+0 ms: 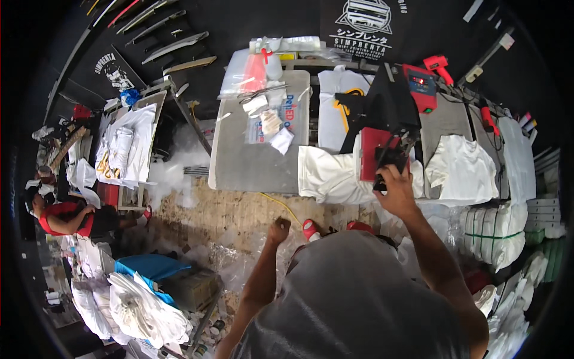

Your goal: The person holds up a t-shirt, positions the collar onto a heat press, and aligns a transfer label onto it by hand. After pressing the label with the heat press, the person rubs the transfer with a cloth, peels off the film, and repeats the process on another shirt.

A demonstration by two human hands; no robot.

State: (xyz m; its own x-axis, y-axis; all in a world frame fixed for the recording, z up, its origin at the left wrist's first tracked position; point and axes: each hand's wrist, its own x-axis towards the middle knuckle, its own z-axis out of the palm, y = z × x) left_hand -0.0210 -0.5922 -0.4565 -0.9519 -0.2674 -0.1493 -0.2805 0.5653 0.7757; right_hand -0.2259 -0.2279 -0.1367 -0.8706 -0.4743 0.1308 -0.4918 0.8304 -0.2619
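Observation:
My right hand [396, 190] is wrapped round the black handle at the front of a heat press [391, 107], which has a black upper body and a red head. White cloth [329, 175], apparently a shirt, lies under and beside the red part. My left hand [278, 230] hangs away from the table with its fingers curled in, and nothing shows in it. A cream T-shirt [461, 166] is spread just right of the press. Behind the press, another white shirt [332, 133] bears a yellow and black print.
On the grey board [239, 164] at left lie scissors [263, 93], paper scraps and a printed clear sheet. A red control box [421, 90] and red heat gun [440, 69] stand behind. Bundled white garments [495, 233] are at right. A person [66, 218] in red sits at far left.

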